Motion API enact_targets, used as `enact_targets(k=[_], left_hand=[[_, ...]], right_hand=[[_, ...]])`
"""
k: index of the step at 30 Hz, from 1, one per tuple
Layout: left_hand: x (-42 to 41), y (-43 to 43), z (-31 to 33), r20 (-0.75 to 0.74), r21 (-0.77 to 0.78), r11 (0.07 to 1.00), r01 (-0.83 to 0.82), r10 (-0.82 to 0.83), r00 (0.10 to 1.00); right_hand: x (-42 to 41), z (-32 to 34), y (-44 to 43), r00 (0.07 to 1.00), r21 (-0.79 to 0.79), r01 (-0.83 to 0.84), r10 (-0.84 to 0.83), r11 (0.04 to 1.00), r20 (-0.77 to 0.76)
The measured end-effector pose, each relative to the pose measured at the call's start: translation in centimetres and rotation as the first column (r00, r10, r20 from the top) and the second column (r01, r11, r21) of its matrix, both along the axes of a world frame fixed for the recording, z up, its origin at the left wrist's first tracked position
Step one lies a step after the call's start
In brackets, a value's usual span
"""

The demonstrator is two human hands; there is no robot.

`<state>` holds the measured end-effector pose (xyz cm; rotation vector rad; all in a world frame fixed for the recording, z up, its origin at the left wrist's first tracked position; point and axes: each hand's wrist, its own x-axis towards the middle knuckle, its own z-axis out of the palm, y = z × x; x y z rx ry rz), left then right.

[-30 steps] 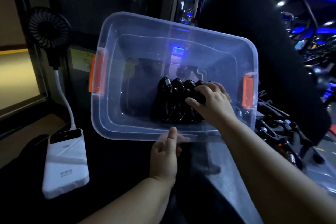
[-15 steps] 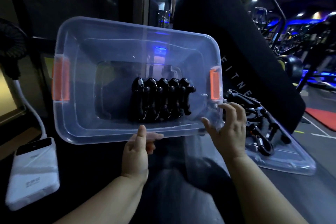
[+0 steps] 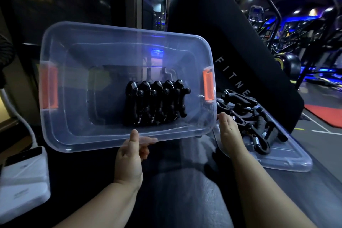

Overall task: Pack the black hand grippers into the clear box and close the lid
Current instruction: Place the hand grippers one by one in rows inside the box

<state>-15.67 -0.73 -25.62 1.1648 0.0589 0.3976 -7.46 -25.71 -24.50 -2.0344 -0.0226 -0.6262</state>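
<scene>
Dim gym: left hand (image 3: pixel 129 155) pinches the box (image 3: pixel 74 141) rim; right hand (image 3: pixel 228 133), fingers (image 3: pixel 223 119) slack and empty, has left it for more grippers (image 3: pixel 248 116).

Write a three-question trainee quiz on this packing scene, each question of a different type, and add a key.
1. True or false: the lid is closed on the clear box.
2. Multiple choice: what grips the box's near rim? A. the left hand B. the right hand C. neither hand
3. Fill in: the loose hand grippers not yet packed lie on the ___.
Key: 1 false; 2 A; 3 lid.
</scene>
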Motion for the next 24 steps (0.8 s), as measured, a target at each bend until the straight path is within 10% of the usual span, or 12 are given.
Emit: enact_targets(k=[12,24], left_hand=[[0.3,-0.1,-0.3,0.013,0.01,1.0,-0.008,0.008,1.0],[0.6,-0.2,-0.4,0.006,0.023,0.999,-0.038,0.037,0.999]], right_hand=[[4.1,1.2,-1.7,0.924,0.194,0.095,-0.014,0.976,-0.383],[8.1,0.6,-2.2,0.879,-0.235,0.187,-0.269,0.954,-0.394]])
